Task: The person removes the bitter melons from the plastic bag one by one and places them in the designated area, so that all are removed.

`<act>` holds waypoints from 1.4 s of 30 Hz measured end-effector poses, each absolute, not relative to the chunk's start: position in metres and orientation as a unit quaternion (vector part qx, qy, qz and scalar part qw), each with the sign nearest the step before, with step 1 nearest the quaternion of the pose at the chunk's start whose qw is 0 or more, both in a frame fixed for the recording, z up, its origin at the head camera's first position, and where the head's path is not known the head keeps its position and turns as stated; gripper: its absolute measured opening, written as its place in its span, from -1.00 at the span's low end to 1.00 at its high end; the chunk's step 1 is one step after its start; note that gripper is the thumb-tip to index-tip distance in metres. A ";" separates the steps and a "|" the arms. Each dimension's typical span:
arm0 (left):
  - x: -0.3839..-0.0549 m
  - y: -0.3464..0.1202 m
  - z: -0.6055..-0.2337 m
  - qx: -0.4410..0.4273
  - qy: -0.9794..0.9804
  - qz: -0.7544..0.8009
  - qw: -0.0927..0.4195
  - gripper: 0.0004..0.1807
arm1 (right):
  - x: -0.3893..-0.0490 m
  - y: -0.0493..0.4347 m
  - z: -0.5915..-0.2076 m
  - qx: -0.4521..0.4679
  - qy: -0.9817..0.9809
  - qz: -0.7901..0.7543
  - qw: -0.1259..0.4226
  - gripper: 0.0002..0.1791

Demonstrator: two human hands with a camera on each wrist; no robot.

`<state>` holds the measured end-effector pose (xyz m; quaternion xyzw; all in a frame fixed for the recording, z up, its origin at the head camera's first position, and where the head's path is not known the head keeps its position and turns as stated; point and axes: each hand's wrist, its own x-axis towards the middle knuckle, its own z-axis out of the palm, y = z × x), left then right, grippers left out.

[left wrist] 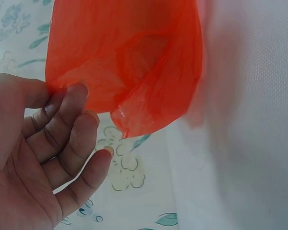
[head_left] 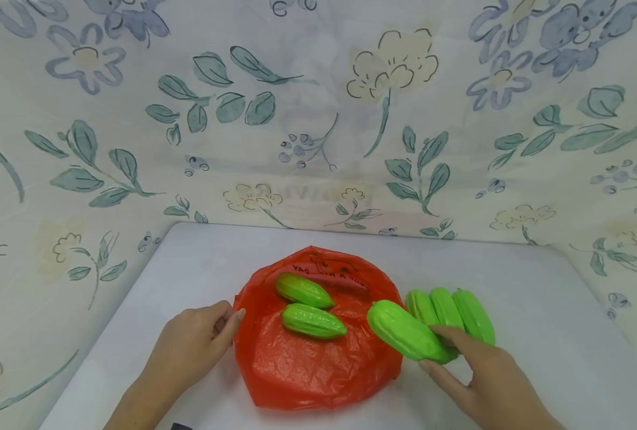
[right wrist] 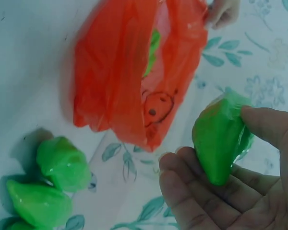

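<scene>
A red plastic bag [head_left: 308, 373] stands on the white table with its mouth open. Inside it lie two green ribbed fruits, a rear one [head_left: 303, 291] and a front one [head_left: 313, 321]. My left hand [head_left: 189, 346] pinches the bag's left edge between thumb and forefinger; the other fingers are loosely curled in the left wrist view. At the bag's right side, my right hand [head_left: 487, 376] holds another green ribbed fruit [head_left: 401, 328] by one end, thumb against fingers. The fruit's far end overlaps the bag's right rim in the head view.
Three more green ribbed fruits [head_left: 475, 316] lie side by side on the table, right of the bag and behind my right hand. The white table [head_left: 539, 298] meets a floral-patterned cloth [head_left: 318, 137] at the back and sides.
</scene>
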<state>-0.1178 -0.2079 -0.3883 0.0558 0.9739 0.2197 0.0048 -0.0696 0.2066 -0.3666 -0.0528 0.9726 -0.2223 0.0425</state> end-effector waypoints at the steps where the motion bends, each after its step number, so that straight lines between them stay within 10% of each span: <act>1: -0.118 -0.208 -0.388 0.054 0.974 0.220 0.006 -0.75 | -0.070 0.209 -0.367 -0.044 0.973 -0.223 0.044 -0.25; 26: -0.119 -0.210 -0.389 0.047 0.974 0.220 0.016 -0.75 | -0.087 0.293 -0.390 0.018 0.966 -0.245 -0.083 -0.30; 42: -0.119 -0.210 -0.389 0.048 0.975 0.219 0.013 -0.75 | -0.111 0.330 -0.404 0.106 0.970 -0.216 0.022 -0.03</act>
